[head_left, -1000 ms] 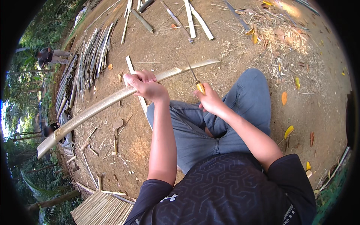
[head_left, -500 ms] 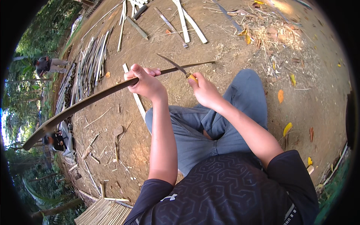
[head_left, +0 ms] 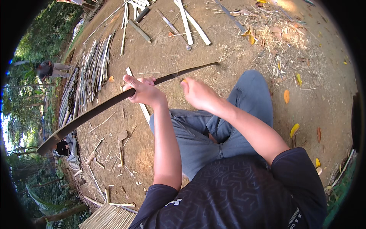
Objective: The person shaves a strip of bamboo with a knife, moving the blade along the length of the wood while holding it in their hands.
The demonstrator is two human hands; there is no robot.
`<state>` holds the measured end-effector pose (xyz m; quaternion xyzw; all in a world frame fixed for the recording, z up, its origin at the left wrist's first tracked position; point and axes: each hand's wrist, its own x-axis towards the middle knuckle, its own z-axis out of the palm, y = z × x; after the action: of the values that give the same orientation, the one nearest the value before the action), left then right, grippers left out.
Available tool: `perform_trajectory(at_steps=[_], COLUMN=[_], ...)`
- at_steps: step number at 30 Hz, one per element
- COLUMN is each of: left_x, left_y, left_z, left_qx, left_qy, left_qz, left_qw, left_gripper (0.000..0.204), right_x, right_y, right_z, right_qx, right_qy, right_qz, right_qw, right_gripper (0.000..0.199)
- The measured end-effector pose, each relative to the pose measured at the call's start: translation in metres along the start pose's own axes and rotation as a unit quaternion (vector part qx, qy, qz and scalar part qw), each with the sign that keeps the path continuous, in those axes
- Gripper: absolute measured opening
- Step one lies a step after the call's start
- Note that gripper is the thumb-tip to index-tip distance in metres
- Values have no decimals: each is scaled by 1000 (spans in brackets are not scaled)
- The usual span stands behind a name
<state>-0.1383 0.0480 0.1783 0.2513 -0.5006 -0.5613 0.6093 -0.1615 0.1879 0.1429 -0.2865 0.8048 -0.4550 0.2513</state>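
Observation:
A long, dark, curved strip, apparently split bamboo [head_left: 87, 114], runs from the left across to a thin tip beyond my knees. My left hand [head_left: 144, 93] is wrapped round it past its middle, thumb pointing up. Close to the thin part, my right hand [head_left: 202, 95] is closed on a knife [head_left: 183, 80]; only a bit of its yellow handle end shows at the fingers. The blade cannot be made out now, so whether it touches the strip is unclear. Both hands are above my crossed legs [head_left: 244, 99].
Piled thin poles [head_left: 93, 72] lie at the left, near a standing person [head_left: 49, 70]; another person [head_left: 68, 147] sits lower down. Pale split strips [head_left: 185, 24] lie ahead, shavings [head_left: 282, 42] at the far right. A slatted panel [head_left: 108, 217] is at the lower left.
My right hand has moved left toward my left hand and turned, and the blade that crossed above the strip no longer shows. The strip's wide end has shifted slightly right.

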Motion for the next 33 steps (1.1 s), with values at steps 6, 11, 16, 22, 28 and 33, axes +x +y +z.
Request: perform_trajectory(at_steps=[6, 11, 16, 22, 28, 33], left_x=[1, -1, -4, -5, -1, -2], left_y=[-3, -4, -2, 0, -5, -6], left_z=[-5, -6, -6, -4, -12, -16], left_qx=[-7, -23, -15, 8, 8, -19], left_qy=[-3, -23, -4, 33, 37, 37], left_qz=[21, 21, 20, 17, 17, -20], left_qw=[1000, 999, 1000, 999, 999, 999], left_gripper=[50, 49, 48, 49, 48, 44], right_x=[19, 22, 0, 8, 12, 27], right_y=[32, 56, 23, 19, 31, 45], right_z=[-2, 11, 4, 3, 5, 11], right_qx=[-28, -9, -71, 17, -11, -3], right_qy=[-7, 22, 41, 3, 15, 19], right_qz=[68, 55, -42, 2, -8, 49], right_qw=[997, 998, 996, 1000, 1000, 999], right_gripper=[38, 39, 43, 41, 39, 40])
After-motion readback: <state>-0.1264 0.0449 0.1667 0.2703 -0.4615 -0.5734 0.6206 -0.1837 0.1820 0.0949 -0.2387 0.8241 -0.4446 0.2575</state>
